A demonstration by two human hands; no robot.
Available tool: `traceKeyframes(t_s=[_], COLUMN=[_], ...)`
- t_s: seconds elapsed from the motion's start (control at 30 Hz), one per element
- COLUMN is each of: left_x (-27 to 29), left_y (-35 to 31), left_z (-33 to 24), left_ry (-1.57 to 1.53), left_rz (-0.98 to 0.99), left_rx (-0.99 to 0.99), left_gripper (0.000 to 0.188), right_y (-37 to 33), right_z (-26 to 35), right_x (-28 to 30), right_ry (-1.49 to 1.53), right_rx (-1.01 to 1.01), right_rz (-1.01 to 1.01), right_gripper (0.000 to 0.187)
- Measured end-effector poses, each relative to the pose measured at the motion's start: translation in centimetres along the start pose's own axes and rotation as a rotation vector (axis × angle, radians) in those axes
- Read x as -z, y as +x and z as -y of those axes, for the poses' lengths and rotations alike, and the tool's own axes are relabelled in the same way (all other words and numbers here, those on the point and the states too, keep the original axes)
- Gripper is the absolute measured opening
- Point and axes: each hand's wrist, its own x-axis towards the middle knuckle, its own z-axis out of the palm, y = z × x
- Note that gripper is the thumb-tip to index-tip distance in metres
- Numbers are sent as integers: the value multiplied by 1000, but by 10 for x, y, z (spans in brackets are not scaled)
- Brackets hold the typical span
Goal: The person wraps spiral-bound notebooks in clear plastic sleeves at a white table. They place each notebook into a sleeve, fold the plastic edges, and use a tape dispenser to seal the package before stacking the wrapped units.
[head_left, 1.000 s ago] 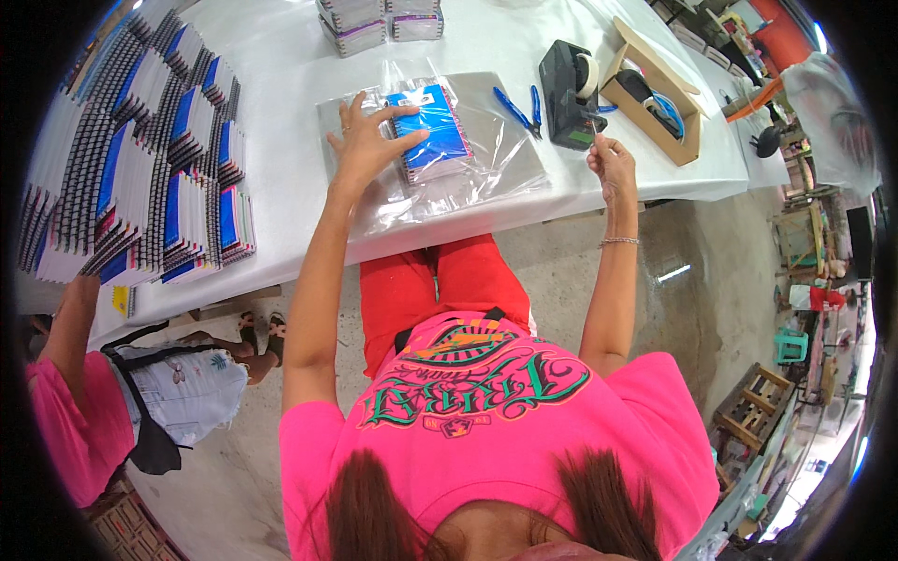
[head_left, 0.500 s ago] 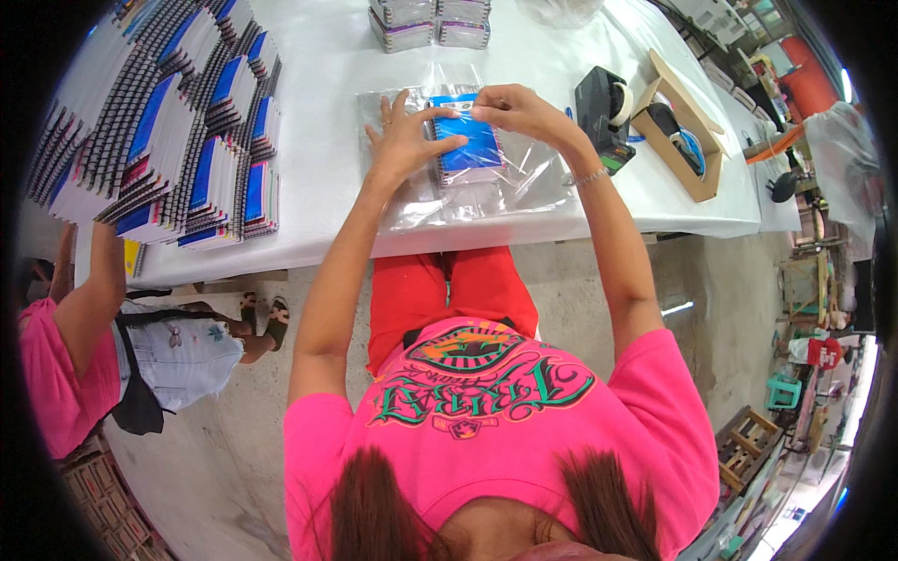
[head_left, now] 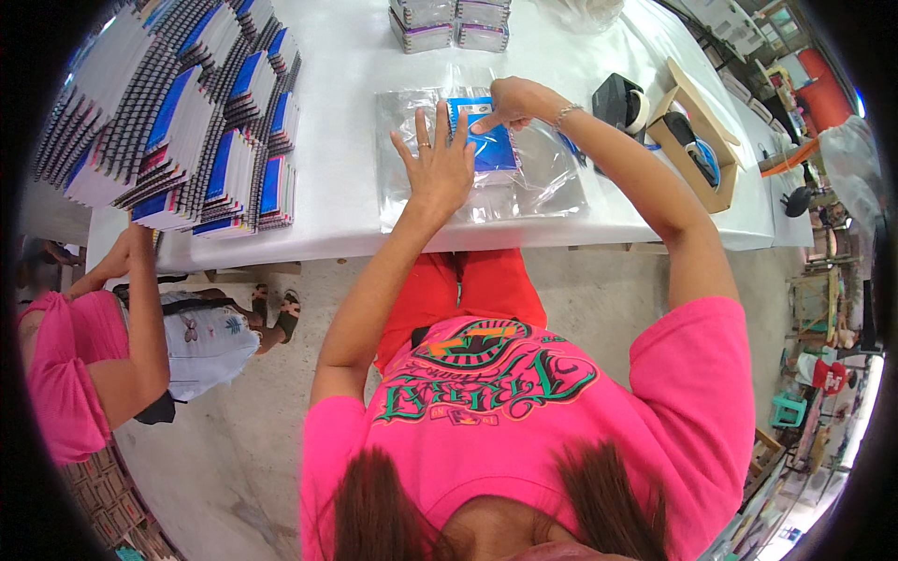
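Observation:
A blue-covered spiral notebook (head_left: pixel 494 151) lies on the table inside or under clear plastic film (head_left: pixel 550 192); which one I cannot tell. The film spreads out on both sides of it. My left hand (head_left: pixel 438 166) rests over the notebook's left side with its fingers spread, a ring on one of them. At the notebook's upper right edge is my right hand (head_left: pixel 520 101), its fingers curled in and one digit reaching down onto the blue cover. Whatever is inside those curled fingers is hidden.
Tall stacks of spiral notebooks (head_left: pixel 210 112) fill the table's left. Wrapped notebook stacks (head_left: pixel 449 26) stand at the far side. To the right are a black tape dispenser (head_left: pixel 619 105) and an open cardboard box (head_left: pixel 697 154). Another person (head_left: pixel 103 351) is at the left.
My right hand has gone from a pinch over the cover to curled fingers at its upper right. My left hand has spread flatter. The view has shifted slightly.

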Motion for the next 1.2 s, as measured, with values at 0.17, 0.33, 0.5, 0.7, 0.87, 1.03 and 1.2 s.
traceKeyframes(t_s=[0.17, 0.33, 0.5, 0.7, 0.87, 1.03, 1.2], left_x=[1, -14, -1, 59, 47, 20, 46], left_y=[21, 37, 27, 7, -2, -14, -5], left_z=[5, -7, -18, -31, -14, 2, -4], left_ry=[-765, -722, -1435, -1473, -1455, -1360, -943], left_rz=[39, 56, -18, -212, -106, -59, -434], left_rx=[163, 368, 461, 17, -34, -34, -40], left_gripper=[74, 79, 68, 88, 91, 94, 85], right_y=[-18, 11, -33, -92, -81, -60, -60], right_z=[-40, -75, -19, 5, 0, -5, -11], right_x=[-46, -114, -117, -93, -105, -129, -130], right_ry=[57, 1057, 1525, 1563, 1324, 1376, 1246], right_rx=[-29, 75, 255, 707, 703, 641, 684], right_rz=[-615, -470, -527, -723, -729, -673, -844], right_gripper=[69, 67, 61, 81, 91, 95, 87])
